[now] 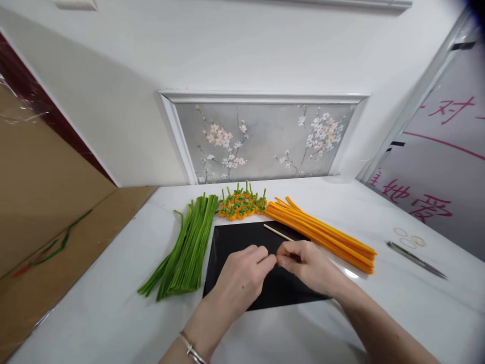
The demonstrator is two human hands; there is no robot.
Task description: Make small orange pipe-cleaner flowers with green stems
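Over a black mat, my left hand and my right hand meet fingertip to fingertip. Both are closed in a pinch, and whatever lies between the fingers is hidden or too small to name. A thin pale stick slants across the mat just beyond my right hand, its near end hidden behind the fingers. Behind the mat stands a cluster of small orange pipe-cleaner pieces with green tops and stems.
Green pipe cleaners lie bundled left of the mat, orange pipe cleaners to the right. Tweezers and several thin rings rest farther right on the white table. Cardboard borders the left, a wall the back.
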